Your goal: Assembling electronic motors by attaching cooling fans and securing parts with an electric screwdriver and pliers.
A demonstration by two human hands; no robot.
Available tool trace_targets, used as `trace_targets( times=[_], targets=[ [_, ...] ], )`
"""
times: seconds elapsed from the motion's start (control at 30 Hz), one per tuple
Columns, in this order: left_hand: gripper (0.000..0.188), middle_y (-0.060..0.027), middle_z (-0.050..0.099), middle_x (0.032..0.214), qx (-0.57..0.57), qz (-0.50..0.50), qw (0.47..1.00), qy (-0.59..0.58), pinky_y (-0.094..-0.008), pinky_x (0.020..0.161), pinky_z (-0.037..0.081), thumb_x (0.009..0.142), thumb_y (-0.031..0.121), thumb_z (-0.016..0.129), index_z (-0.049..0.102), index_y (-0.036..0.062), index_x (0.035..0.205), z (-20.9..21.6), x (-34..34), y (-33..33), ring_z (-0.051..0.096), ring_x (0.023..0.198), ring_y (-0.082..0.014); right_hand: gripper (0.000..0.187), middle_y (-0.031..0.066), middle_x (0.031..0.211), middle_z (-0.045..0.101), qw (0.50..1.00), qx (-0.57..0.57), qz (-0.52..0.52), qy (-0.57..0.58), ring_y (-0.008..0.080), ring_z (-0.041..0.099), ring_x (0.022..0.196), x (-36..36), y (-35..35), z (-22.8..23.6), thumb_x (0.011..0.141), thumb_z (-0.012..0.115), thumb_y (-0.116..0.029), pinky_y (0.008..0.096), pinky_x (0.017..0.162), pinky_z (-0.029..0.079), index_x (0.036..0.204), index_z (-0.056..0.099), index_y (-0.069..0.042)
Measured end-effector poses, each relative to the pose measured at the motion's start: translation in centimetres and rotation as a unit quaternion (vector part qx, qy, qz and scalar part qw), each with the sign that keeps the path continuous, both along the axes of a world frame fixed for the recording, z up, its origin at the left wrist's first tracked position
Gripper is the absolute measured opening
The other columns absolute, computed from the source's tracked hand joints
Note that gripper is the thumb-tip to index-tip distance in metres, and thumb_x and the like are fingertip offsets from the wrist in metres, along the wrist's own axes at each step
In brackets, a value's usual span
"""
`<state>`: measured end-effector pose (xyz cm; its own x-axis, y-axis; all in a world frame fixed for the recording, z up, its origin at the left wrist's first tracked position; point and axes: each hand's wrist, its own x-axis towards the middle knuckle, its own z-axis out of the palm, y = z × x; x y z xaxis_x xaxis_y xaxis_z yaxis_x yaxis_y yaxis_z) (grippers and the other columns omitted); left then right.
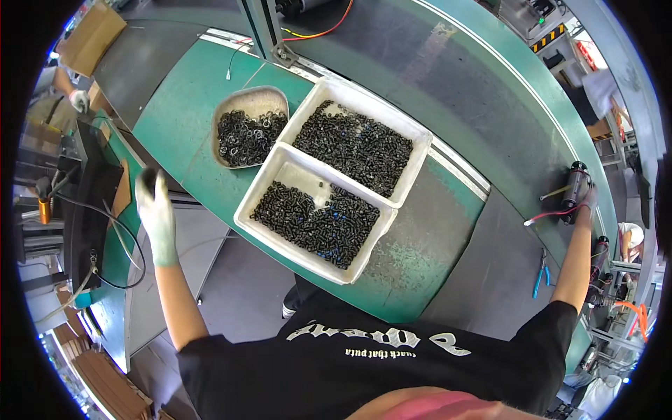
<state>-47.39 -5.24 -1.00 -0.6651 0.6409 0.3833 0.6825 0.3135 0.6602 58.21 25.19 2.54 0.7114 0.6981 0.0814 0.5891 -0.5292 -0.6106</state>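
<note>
My left hand [155, 213], in a pale glove with dark fingertips, is raised off the left end of the green bench. Its fingers are stretched out and apart, and nothing shows in them. Far to the right, my right hand [589, 199] closes on a black cylindrical motor [577, 183] at the belt's edge; the hand partly hides the motor's lower end. A red lead [549, 214] with a white connector trails from this motor onto the belt. Blue-handled pliers [541, 274] lie on the dark mat nearer to me.
Two white bins, a far one [422, 143] and a near one [244, 211], hold small black parts on the bench [178, 129]. A beige tray [217, 133] of dark rings stands beside them. Behind runs a dark conveyor belt [483, 91]. Another person's gloved hand [79, 100] shows far left.
</note>
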Motion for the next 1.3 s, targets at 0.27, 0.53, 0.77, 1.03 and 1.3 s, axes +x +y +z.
trace_targets(
  times=[0.27, 0.53, 0.77, 1.03, 1.3],
  targets=[
    [0.048, -0.0242, 0.051, 0.130, -0.197, 0.027, 0.959, 0.203, -0.0465, 0.102, 0.040, 0.090, 0.035, 0.057, 0.052, 0.0069, 0.129, -2.4, -1.6, 7.9, 0.051, 0.118, -0.0406, 0.041, 0.0157, 0.105, 0.068, 0.851, 0.064, 0.510, -0.111, 0.0213, 0.063, 0.102, -53.5, 0.6, 6.7, 0.092, 0.054, -0.032, 0.0353, 0.091, 0.047, 0.118, 0.060, 0.000],
    [0.055, -0.0285, 0.046, 0.134, -0.186, -0.044, 0.951, 0.244, -0.0492, 0.105, 0.035, 0.091, 0.041, 0.055, 0.050, 0.0012, 0.129, -2.4, 0.1, 9.2, 0.044, 0.124, -0.0430, 0.039, 0.0178, 0.116, 0.064, 0.618, 0.225, 0.741, -0.135, 0.0301, 0.061, 0.108, -82.5, 9.4, -0.2, 0.090, 0.051, -0.029, 0.0372, 0.094, 0.047, 0.115, 0.064, -0.001],
    [0.054, -0.0256, 0.046, 0.133, -0.230, -0.007, 0.939, 0.255, -0.0494, 0.102, 0.037, 0.092, 0.039, 0.055, 0.046, 0.0019, 0.131, -2.1, -0.2, 8.2, 0.046, 0.121, -0.0423, 0.051, 0.0222, 0.129, 0.057, 0.804, 0.059, 0.587, 0.069, 0.0367, 0.054, 0.121, -94.9, 13.3, -3.7, 0.087, 0.045, -0.036, 0.0400, 0.104, 0.041, 0.120, 0.061, 0.000],
    [0.055, -0.0262, 0.043, 0.135, -0.221, -0.016, 0.945, 0.242, -0.0513, 0.105, 0.033, 0.092, 0.040, 0.055, 0.045, 0.0021, 0.132, -2.3, -0.2, 9.4, 0.040, 0.126, -0.0422, 0.049, 0.0196, 0.112, 0.061, 0.744, -0.025, 0.569, 0.350, 0.0329, 0.059, 0.101, -97.5, 19.3, -7.3, 0.082, 0.056, -0.034, 0.0382, 0.090, 0.046, 0.116, 0.062, 0.001],
    [0.055, -0.0250, 0.041, 0.137, -0.233, 0.000, 0.950, 0.209, -0.0516, 0.106, 0.031, 0.092, 0.040, 0.054, 0.044, 0.0046, 0.133, -1.5, 0.2, 7.7, 0.039, 0.128, -0.0416, 0.067, 0.0215, 0.138, 0.050, 0.818, -0.052, 0.570, -0.056, 0.0352, 0.048, 0.129, -87.2, 13.5, -0.9, 0.087, 0.046, -0.052, 0.0378, 0.106, 0.039, 0.130, 0.056, -0.001]
  ],
)
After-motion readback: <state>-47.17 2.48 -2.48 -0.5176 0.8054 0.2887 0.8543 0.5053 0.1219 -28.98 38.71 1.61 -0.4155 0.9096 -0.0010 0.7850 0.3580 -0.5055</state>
